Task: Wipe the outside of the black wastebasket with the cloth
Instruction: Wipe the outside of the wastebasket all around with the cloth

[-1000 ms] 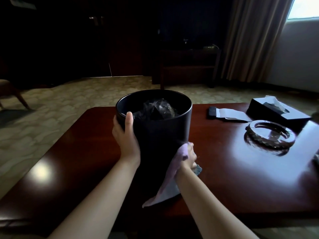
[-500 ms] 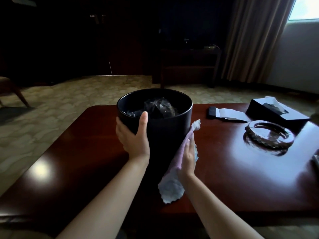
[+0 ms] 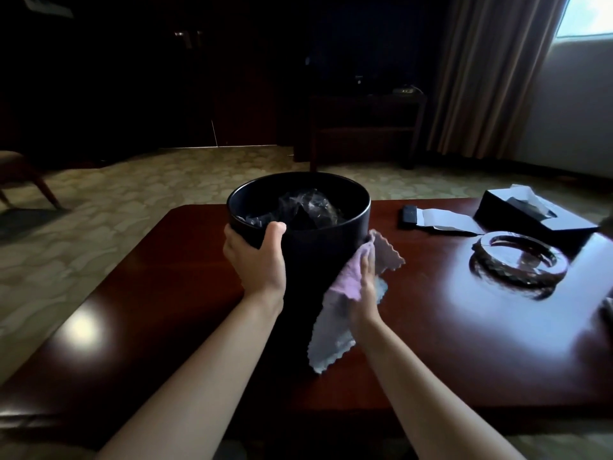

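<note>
Dim room; window (image 3: 585, 14) daylight glares on the table (image 3: 497, 327), edges bowed.

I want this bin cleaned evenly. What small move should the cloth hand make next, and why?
Probably slide the right hand down the wastebasket wall: it presses the cloth flat near the upper right side, while the left hand steadies the rim.
</note>
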The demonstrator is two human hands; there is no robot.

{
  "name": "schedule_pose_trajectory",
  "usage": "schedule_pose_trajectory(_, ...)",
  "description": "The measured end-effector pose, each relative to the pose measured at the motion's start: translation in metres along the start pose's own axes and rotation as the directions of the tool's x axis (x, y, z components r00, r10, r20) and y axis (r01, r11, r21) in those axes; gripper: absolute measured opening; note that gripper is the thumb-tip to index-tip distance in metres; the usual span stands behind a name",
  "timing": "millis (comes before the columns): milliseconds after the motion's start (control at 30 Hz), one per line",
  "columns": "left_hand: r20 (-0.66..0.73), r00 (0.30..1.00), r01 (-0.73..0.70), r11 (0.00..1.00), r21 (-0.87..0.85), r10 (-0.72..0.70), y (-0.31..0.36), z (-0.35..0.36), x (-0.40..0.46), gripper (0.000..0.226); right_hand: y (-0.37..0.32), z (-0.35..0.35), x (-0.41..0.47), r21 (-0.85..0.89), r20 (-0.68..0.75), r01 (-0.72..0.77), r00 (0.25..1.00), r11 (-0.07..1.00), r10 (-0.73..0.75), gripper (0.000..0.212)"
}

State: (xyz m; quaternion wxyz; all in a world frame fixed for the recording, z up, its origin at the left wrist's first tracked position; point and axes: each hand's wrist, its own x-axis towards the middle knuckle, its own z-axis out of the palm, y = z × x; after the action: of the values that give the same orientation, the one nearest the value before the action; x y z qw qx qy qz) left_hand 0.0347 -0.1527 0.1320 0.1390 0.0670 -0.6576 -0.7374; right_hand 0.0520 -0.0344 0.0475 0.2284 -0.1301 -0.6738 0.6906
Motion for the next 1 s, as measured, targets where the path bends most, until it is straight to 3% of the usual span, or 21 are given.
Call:
schedule_pose_trajectory(67, 0.029, 1.000, -0.005, 0.999, -0.045, 0.006, 0.002, -0.003, 0.005, 0.102, 0.026, -0.007, -0.010, -0.181, 0.104, -0.050, 0.992, 0.982, 0.070, 0.135)
schedule_pose_trajectory(133, 0.061, 0.998, 0.004, 0.998, -0.068, 0.000, -0.001, -0.008, 0.015, 0.093, 0.030, -0.003, -0.025, -0.124, 0.070, -0.029, 0.997, 0.992, 0.037, 0.111)
schedule_pose_trajectory(200, 0.130, 0.991, 0.027, 0.997, -0.072, -0.018, -0.003, -0.014, 0.023, 0.077, 0.017, 0.002, -0.030, -0.081, -0.026, 0.090, 0.995, 0.993, -0.092, 0.089)
schedule_pose_trajectory(333, 0.270, 0.963, 0.045, 0.989, -0.140, -0.006, 0.001, -0.021, 0.028, 0.050, -0.027, -0.002, -0.003, -0.130, -0.112, 0.312, 0.938, 0.941, -0.327, 0.080)
schedule_pose_trajectory(400, 0.306, 0.952, 0.049, 0.988, -0.149, -0.001, 0.001, -0.022, 0.030, 0.048, -0.023, -0.008, 0.011, 0.034, -0.087, 0.253, 0.965, 0.967, -0.249, 0.069)
schedule_pose_trajectory(433, 0.314, 0.949, 0.048, 0.988, -0.144, -0.001, 0.001, -0.023, 0.030, 0.047, -0.014, -0.010, 0.014, 0.115, -0.069, 0.153, 0.987, 0.982, -0.146, 0.059)
schedule_pose_trajectory(500, 0.323, 0.946, 0.047, 0.991, -0.124, -0.004, 0.001, -0.024, 0.031, 0.038, 0.017, -0.008, 0.002, 0.094, -0.048, -0.124, 0.990, 0.988, 0.129, 0.048)
schedule_pose_trajectory(533, 0.337, 0.941, 0.044, 0.992, -0.121, 0.000, 0.000, -0.025, 0.032, 0.030, 0.029, -0.009, -0.009, 0.018, -0.093, -0.175, 0.980, 0.984, 0.176, 0.052)
schedule_pose_trajectory(567, 0.355, 0.935, 0.040, 0.993, -0.113, 0.003, 0.000, -0.025, 0.032, 0.025, 0.039, -0.010, -0.020, -0.055, -0.134, -0.120, 0.985, 0.991, 0.112, 0.061)
schedule_pose_trajectory(633, 0.391, 0.920, 0.036, 0.995, -0.090, 0.002, 0.000, -0.026, 0.033, 0.020, 0.049, -0.007, -0.043, -0.131, -0.100, 0.113, 0.987, 0.985, -0.127, 0.082)
schedule_pose_trajectory(667, 0.418, 0.908, 0.051, 0.995, -0.081, -0.013, 0.001, -0.027, 0.033, 0.018, 0.045, -0.004, -0.052, -0.165, -0.083, 0.163, 0.980, 0.973, -0.178, 0.086)
schedule_pose_trajectory(733, 0.476, 0.879, 0.079, 0.995, -0.064, -0.039, 0.002, -0.030, 0.033, 0.011, 0.029, -0.004, -0.049, -0.240, -0.100, 0.212, 0.965, 0.947, -0.241, 0.082)
schedule_pose_trajectory(833, 0.540, 0.841, 0.077, 0.995, -0.065, -0.030, 0.001, -0.032, 0.033, 0.025, -0.014, -0.015, -0.028, -0.404, -0.132, 0.427, 0.848, 0.809, -0.513, 0.081)
schedule_pose_trajectory(900, 0.558, 0.829, 0.075, 0.995, -0.066, -0.026, 0.002, -0.031, 0.034, 0.024, -0.039, -0.025, -0.014, -0.367, -0.089, 0.478, 0.836, 0.798, -0.541, 0.081)
schedule_pose_trajectory(1000, 0.596, 0.802, 0.080, 0.995, -0.052, -0.034, 0.001, -0.027, 0.037, 0.023, -0.026, -0.031, -0.002, -0.135, -0.142, 0.467, 0.864, 0.874, -0.483, 0.072)
